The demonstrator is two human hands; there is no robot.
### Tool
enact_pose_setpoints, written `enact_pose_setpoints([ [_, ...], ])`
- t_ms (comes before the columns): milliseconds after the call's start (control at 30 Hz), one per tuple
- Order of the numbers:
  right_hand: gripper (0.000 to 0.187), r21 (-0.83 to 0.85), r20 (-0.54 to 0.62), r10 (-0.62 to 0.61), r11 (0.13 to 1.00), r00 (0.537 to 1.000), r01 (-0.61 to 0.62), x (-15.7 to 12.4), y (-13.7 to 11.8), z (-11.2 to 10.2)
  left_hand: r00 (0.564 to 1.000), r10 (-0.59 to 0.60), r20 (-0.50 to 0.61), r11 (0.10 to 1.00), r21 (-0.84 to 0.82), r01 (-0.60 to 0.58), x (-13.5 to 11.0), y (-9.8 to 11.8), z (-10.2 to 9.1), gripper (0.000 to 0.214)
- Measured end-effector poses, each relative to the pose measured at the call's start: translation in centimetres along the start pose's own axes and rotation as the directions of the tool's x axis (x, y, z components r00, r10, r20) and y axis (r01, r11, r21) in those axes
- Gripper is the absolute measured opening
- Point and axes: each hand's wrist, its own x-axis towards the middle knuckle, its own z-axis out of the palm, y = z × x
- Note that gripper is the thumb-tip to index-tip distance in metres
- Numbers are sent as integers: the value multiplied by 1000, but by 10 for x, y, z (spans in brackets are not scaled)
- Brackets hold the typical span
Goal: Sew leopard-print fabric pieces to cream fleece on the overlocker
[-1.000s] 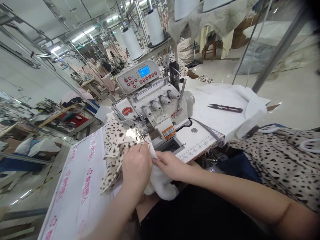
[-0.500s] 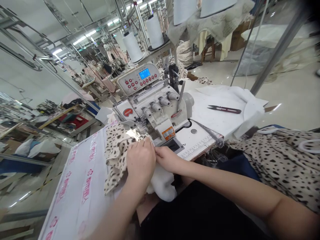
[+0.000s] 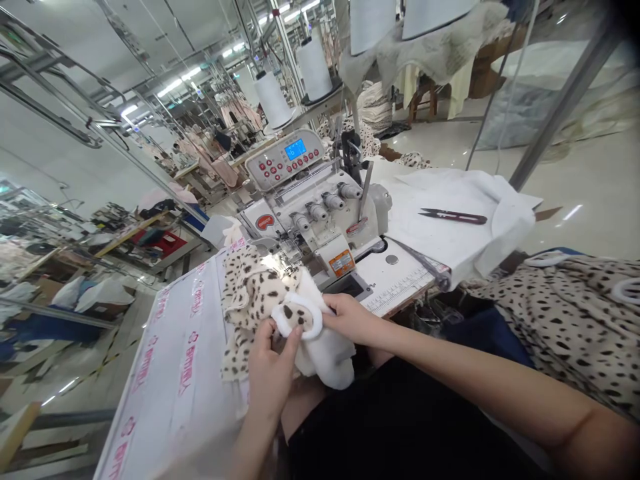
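An overlock sewing machine [image 3: 310, 213] stands in front of me, its needle lamp lit. Cream fabric with dark spots [image 3: 245, 287] lies at the needle area and hangs toward me. On it is a ring-shaped white fleece trim [image 3: 314, 328] with a spotted centre. My left hand [image 3: 273, 360] pinches the near left edge of this piece between thumb and fingers. From the right, my right hand [image 3: 350, 320] grips the white fleece [image 3: 333, 357] beside the machine's front, its fingertips partly hidden.
Thread snips [image 3: 453, 216] lie on white cloth [image 3: 440, 187] right of the machine. More spotted fabric [image 3: 575, 307] is piled at my right. White thread cones [image 3: 273, 100] stand behind the machine. A taped white table surface [image 3: 175, 347] extends left.
My left hand has moved down and toward me from the needle area. The white ring-shaped trim it covered now shows. My right hand stays near the same spot by the machine.
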Motion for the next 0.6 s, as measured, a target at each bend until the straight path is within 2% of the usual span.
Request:
enact_pose_setpoints([
  [33, 13, -8, -1, 4, 1000, 1000, -5, -1, -1, 0, 1000, 31, 6, 999, 27, -31, 3, 3, -4, 26],
  [100, 14, -14, 3, 12, 1000, 1000, -12, -2, -3, -2, 989, 144, -17, 971, 192, -138, 9, 11, -16, 17],
  [133, 16, -11, 10, 16, 1000, 1000, -15, -4, -5, -3, 975, 221, -22, 927, 316, -203, 12, 15, -22, 13],
  [200, 19, 15, 33, 31, 999, 999, -31, -6, -7, -3, 924, 382, 24, 764, 553, -331, 17, 22, -34, 14],
  [267, 21, 75, 80, 63, 995, 995, -69, -7, -8, -1, 848, 510, 143, 535, 719, -443, 22, 28, -42, 28],
  [333, 22, 129, 136, 123, 982, 983, -141, -8, -8, 5, 768, 582, 267, 319, 794, -517, 26, 33, -47, 32],
  [367, 22, 152, 162, 149, 973, 976, -174, -8, -8, 9, 732, 606, 312, 242, 804, -543, 28, 37, -48, 30],
  [467, 22, 234, 211, 125, 957, 970, -174, -4, -10, 27, 635, 661, 400, 82, 802, -591, 33, 49, -49, 24],
  [600, 21, 222, 171, 47, 971, 984, -85, 1, -17, 49, 407, 740, 535, -117, 699, -706, 39, 55, -42, 24],
])
